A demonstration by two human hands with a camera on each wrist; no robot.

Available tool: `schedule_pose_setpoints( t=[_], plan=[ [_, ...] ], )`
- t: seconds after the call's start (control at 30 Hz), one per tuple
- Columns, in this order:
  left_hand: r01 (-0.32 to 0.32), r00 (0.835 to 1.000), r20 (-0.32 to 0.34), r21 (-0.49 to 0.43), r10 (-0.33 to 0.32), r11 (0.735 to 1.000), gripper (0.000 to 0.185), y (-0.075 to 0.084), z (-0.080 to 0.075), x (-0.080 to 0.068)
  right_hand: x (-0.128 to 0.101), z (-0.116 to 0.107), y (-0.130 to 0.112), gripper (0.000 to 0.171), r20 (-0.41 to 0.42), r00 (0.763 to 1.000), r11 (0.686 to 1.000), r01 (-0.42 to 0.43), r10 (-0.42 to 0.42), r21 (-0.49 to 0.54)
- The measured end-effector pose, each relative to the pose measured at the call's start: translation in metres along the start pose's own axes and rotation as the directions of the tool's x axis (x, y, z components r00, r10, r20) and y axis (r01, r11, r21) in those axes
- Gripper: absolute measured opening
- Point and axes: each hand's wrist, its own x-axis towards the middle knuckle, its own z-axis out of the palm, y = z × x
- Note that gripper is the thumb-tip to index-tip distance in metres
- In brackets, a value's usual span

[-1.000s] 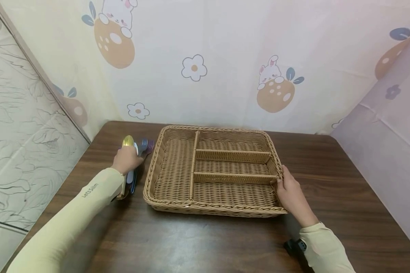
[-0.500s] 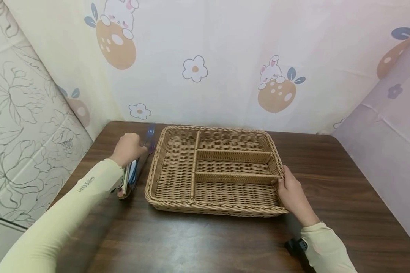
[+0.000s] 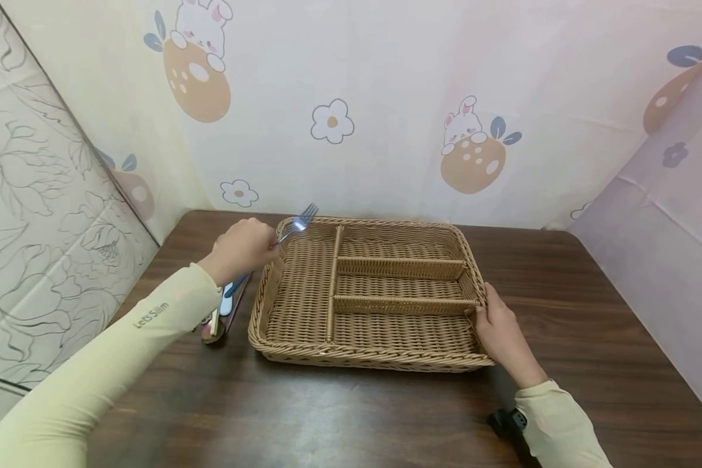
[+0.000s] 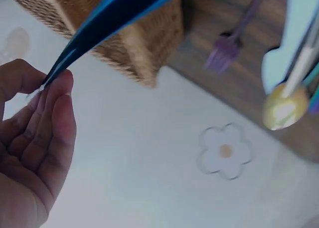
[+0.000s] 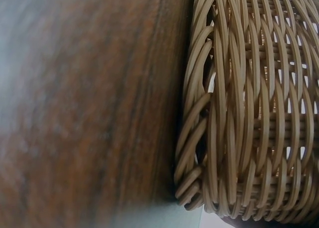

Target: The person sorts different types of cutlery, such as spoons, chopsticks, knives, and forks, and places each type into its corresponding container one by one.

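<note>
Pinching a blue-handled metal fork [image 3: 292,229] loosely, the left hand [image 3: 242,247] hovered over the divided wicker tray [image 3: 363,361], right hand [image 3: 497,331] gripping its rim; fork might've slipped.

Home-style corner, likely staged: dark wooden table [image 3: 351,416] boxed in by cartoon bunny-and-flower cloth [image 3: 386,97]; wicker cutlery tray [image 3: 363,354], loose cutlery [image 3: 222,312] beside it.

A blue-handled fork [image 3: 292,229] with silvery tines hangs tilted in the air above the far left corner of the wicker tray [image 3: 304,351], tines pointing up and away. The tray is a tan woven rectangle lying flat, split into one long left compartment and three narrower ones running sideways.
</note>
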Motion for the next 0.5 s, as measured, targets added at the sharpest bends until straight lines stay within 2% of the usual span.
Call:
schedule_pose_setpoints(
  t=[0.13,0.33,0.5],
  plan=[
    [-0.118,0.993,-0.021,0.026,0.119,0.993,0.042,0.018,-0.004,0.008,0.0,0.0,0.0,0.055,0.003,1.0,1.0,-0.003,0.003,0.001],
    [-0.208,0.978,-0.012,0.018,0.208,0.978,0.039,0.049,-0.005,0.017,0.0,0.002,0.0,0.054,-0.009,1.0,1.0,0.009,-0.009,0.004],
    [-0.308,0.95,-0.038,0.023,0.309,0.951,0.04,0.075,-0.002,0.025,0.001,0.002,0.0,0.054,-0.018,1.0,1.0,0.009,-0.009,0.0]
  ],
)
